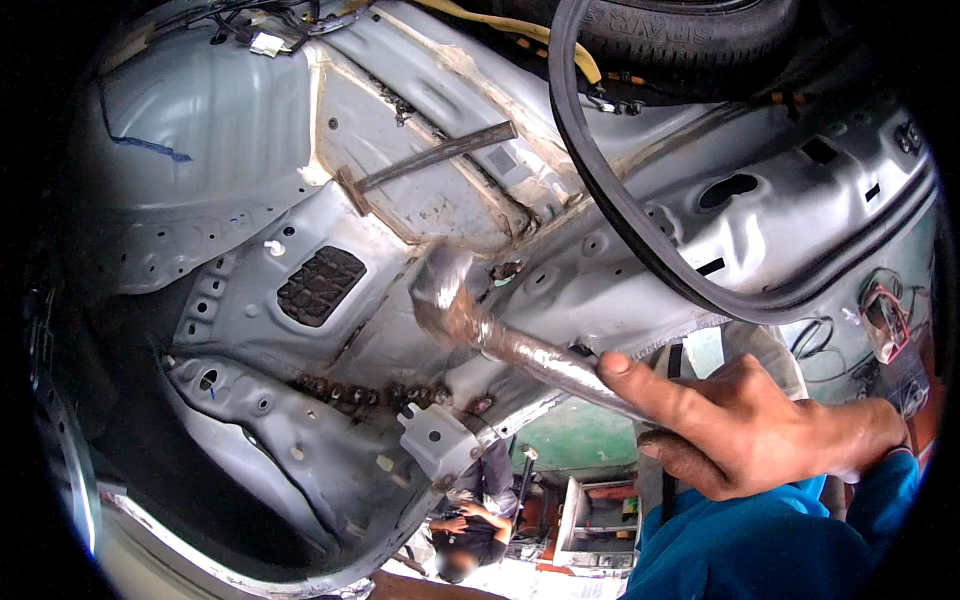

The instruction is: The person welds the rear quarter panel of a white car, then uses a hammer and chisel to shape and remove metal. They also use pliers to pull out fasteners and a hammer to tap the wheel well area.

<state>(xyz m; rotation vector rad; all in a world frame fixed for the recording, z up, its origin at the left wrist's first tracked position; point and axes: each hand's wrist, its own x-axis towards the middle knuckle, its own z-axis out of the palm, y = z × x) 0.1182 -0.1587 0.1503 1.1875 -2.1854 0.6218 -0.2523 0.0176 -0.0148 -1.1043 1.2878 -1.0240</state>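
Observation:
My right hand (735,425), coming from a blue sleeve at the lower right, is closed round the shaft of a metal hammer (545,365). The thumb lies along the shaft. The worn hammer head, slightly blurred, is over the bare grey car body panel (385,290), close to a seam; whether it touches the metal I cannot tell. Farther off, a second hammer (440,158) with a rusty head lies on the sheet metal. Only a strip of skin, seemingly my left arm (430,590), shows at the lower edge; its fingers are hidden.
A black rubber seal (640,235) loops down across the right side. Behind it stands a spare tyre (690,40). Rusty weld spots (375,395) line a lower seam. Below, another person (470,530) sits near an open tray (600,520). Cables (825,345) lie at the right.

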